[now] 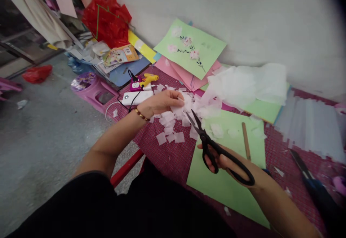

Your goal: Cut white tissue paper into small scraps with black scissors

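Observation:
My right hand (pixel 225 161) grips black scissors (pixel 213 146) through the handle loops, blades slightly apart and pointing up-left over a green paper sheet (pixel 224 184). My left hand (pixel 162 102), with a beaded bracelet at the wrist, pinches a strip of white tissue paper (pixel 186 103) just beyond the blade tips. Below it, several small cut tissue squares (pixel 170 131) lie scattered on the red checked cloth (pixel 173 155).
A yellow glue gun (pixel 147 79) and white power strip (pixel 137 97) lie at the far left of the cloth. A flower-decorated green sheet (pixel 190 47) leans on the wall. Loose white tissue (pixel 248 83), a wooden stick (pixel 245 140), clear sheets (pixel 310 122) and a dark-handled tool (pixel 310 180) lie right.

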A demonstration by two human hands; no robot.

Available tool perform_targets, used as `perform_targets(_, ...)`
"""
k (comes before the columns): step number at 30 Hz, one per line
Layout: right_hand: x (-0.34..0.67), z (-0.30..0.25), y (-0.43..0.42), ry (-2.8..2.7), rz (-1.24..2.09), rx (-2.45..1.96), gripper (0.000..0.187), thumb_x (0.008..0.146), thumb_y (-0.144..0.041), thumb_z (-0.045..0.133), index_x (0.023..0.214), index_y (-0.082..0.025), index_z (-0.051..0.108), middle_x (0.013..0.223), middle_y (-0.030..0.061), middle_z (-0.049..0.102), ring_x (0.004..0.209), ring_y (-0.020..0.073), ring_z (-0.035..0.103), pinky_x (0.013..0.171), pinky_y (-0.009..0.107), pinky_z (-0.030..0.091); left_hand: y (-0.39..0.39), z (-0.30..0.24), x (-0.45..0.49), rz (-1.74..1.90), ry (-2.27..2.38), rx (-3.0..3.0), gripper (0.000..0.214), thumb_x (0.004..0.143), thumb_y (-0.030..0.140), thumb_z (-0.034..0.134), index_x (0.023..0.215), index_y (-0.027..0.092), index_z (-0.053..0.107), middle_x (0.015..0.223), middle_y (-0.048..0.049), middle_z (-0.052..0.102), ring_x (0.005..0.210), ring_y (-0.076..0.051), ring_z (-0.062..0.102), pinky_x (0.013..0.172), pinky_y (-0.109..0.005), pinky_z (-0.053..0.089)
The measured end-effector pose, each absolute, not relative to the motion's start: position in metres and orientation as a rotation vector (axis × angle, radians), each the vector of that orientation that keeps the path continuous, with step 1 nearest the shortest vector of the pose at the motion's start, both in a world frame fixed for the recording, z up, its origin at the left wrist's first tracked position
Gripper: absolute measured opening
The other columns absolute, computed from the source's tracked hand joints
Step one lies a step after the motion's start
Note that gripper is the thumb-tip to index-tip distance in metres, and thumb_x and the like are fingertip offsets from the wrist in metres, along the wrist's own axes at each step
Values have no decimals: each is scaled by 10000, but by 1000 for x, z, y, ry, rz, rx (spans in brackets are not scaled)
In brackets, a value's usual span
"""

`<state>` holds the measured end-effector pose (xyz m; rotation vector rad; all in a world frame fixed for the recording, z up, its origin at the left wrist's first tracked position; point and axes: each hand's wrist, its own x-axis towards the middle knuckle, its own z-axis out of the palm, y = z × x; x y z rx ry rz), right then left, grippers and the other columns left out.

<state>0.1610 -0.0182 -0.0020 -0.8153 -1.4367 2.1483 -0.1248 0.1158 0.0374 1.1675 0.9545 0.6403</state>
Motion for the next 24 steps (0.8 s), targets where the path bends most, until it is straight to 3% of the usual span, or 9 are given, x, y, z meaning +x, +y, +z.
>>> perform_targets(3, 178, -3, -36, -1346, 2114, -874, 552, 894, -587, 519, 1327, -245, 535, 853, 47, 559, 721, 191, 499, 656, 341, 377, 120, 49, -147, 692, 1038, 1431, 135, 699, 254, 727, 722, 150, 644, 597, 16, 567, 505, -76, 469, 509, -216, 343)
perform_targets(6, 191, -6, -59, -1144, 2045, -972, 567, 856, -634, 514, 1300, -290, 589, 815, 54, 564, 688, 207, 481, 632, 358, 352, 112, 51, -160, 449, 1227, 1864, 230, 740, 276, 697, 933, 151, 699, 634, 0, 573, 554, -112, 491, 569, -244, 372)
perform_targets(9, 199, -10, -76, -997, 1998, -1053, 575, 825, -685, 487, 1258, -334, 630, 795, 67, 574, 657, 231, 474, 634, 389, 347, 95, 47, -160, 258, 1616, 2325, 495, 750, 260, 689, 1232, 161, 629, 826, -76, 643, 776, -226, 584, 755, -346, 440)
perform_targets(11, 201, -12, -83, -949, 1974, -1084, 566, 820, -693, 475, 1239, -352, 644, 799, 75, 577, 661, 252, 478, 643, 410, 353, 86, 44, -153, 262, 1765, 2536, 503, 810, 268, 628, 1296, 150, 578, 1005, -139, 642, 963, -302, 573, 874, -429, 428)
perform_targets(13, 203, -15, -85, -936, 1952, -1082, 547, 828, -677, 470, 1231, -354, 652, 798, 79, 574, 670, 267, 487, 650, 424, 358, 84, 42, -143, 306, 1677, 2656, 389, 865, 276, 557, 1226, 138, 608, 1097, -159, 624, 1048, -310, 549, 935, -447, 416)
perform_targets(17, 201, -24, -85, -881, 1974, -1029, 539, 816, -654, 525, 1206, -315, 676, 780, 75, 580, 655, 251, 520, 631, 408, 365, 96, 32, -108, 284, 1322, 2690, 184, 867, 252, 548, 975, 158, 664, 1047, -123, 646, 1011, -261, 573, 937, -398, 440)
perform_targets(21, 196, -31, -86, -822, 1948, -998, 511, 846, -609, 541, 1203, -267, 671, 792, 68, 585, 648, 221, 538, 619, 370, 373, 117, 13, -71, 227, 1170, 2728, 308, 778, 66, 522, 1035, 165, 661, 1175, -141, 636, 1167, -288, 524, 1044, -464, 358)
perform_targets(24, 196, -37, -87, -832, 1938, -978, 493, 859, -596, 550, 1206, -264, 663, 806, 64, 603, 648, 209, 556, 605, 351, 375, 135, 4, -55, 414, 1134, 2468, 247, 682, 33, 571, 839, 188, 682, 1209, -119, 639, 1233, -298, 484, 1127, -508, 235)
